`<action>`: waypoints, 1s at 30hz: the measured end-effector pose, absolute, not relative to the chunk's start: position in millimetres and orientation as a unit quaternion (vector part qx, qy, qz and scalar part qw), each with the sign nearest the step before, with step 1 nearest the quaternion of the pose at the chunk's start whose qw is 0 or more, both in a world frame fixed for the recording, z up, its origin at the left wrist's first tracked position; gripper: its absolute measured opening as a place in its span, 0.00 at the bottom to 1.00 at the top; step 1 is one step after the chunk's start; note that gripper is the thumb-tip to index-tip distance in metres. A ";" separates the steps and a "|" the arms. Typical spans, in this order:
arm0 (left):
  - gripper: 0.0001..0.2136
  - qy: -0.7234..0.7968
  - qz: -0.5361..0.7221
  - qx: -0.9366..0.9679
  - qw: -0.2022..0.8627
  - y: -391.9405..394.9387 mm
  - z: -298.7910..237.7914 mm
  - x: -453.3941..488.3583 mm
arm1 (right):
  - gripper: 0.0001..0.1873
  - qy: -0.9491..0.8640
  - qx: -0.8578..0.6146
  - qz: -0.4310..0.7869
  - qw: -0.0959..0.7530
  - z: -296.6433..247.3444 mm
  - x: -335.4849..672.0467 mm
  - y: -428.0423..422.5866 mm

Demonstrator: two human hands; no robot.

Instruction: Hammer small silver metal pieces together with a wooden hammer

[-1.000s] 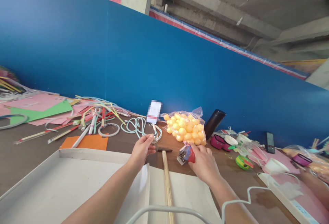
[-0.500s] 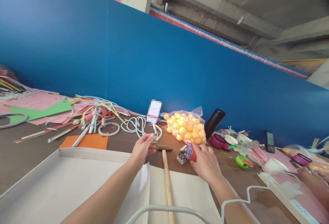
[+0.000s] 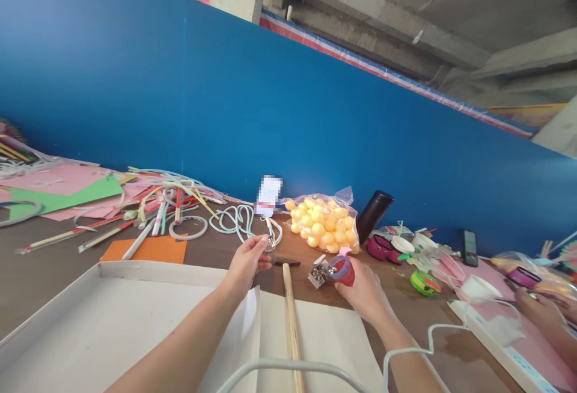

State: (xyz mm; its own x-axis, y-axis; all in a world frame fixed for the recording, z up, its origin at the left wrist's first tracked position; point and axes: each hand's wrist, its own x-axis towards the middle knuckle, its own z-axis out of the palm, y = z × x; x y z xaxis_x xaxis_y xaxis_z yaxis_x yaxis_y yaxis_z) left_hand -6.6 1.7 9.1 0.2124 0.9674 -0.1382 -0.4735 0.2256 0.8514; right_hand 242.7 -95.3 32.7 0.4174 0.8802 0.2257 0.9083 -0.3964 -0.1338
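My left hand [image 3: 246, 267] is closed in a pinch on a small shiny metal piece [image 3: 270, 244], whose exact kind I cannot make out. My right hand [image 3: 364, 292] grips a red cup-like ring with a blue rim [image 3: 344, 271], its round opening tilted toward me. At its left edge shows a small shiny ball. Just left of it on the table lies a small open box of metal bits [image 3: 320, 274]. A dark flat blade-like piece [image 3: 288, 262] rests between the hands, by the top end of a wooden stick [image 3: 291, 309] lying on white card [image 3: 324, 327].
A bag of orange balls [image 3: 322, 223] and a black bottle [image 3: 374, 216] stand behind. Pale cord [image 3: 237, 220], straws and coloured paper spread left, beside a white tray [image 3: 166, 267]. A white cable [image 3: 311, 366] crosses in front. Another person's hand [image 3: 534, 306] is at right.
My right hand has turned the red ring, so its blue-rimmed opening now shows, and the box of metal bits is less covered. The left hand keeps its pinch.
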 end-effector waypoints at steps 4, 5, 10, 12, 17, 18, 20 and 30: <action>0.16 0.353 0.518 0.344 0.699 1.8 7.5 -6.4 | 0.26 -0.566 -0.799 -0.026 0.200 25.3 250.3 -96.5; 0.16 0.352 0.518 0.346 0.699 2.0 6.9 -6.2 | 0.25 -0.570 -0.792 -0.019 0.220 23.2 251.5 -97.1; 0.16 0.353 0.513 0.356 0.697 3.8 5.2 -5.6 | 0.27 -0.568 -0.762 0.003 0.312 14.0 252.6 -104.1; 0.16 0.355 0.514 0.356 0.695 4.4 5.3 -5.5 | 0.29 -0.563 -0.751 0.000 0.345 9.6 251.1 -107.6; 0.16 0.351 0.518 0.355 0.694 4.2 3.9 -5.9 | 0.30 -0.554 -0.727 -0.013 0.405 -1.9 246.3 -113.5; 0.16 0.351 0.518 0.356 0.694 4.1 3.6 -6.0 | 0.31 -0.548 -0.726 -0.007 0.416 -3.5 246.4 -113.8; 0.16 0.352 0.517 0.357 0.694 4.0 3.3 -5.9 | 0.32 -0.519 -0.737 0.010 0.433 -5.6 249.9 -112.8; 0.17 0.351 0.519 0.350 0.697 5.0 2.6 -6.2 | 0.38 -0.291 -0.852 -0.001 0.435 -6.6 322.2 -72.5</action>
State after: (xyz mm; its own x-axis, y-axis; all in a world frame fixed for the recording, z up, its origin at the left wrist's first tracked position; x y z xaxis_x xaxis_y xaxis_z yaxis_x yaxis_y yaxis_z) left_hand -6.2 5.0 2.6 0.2162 0.9683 -0.1250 -0.4771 0.2165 0.8517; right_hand 322.2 -72.5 -6.6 0.8304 0.4958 0.2542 0.4967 -0.4519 -0.7410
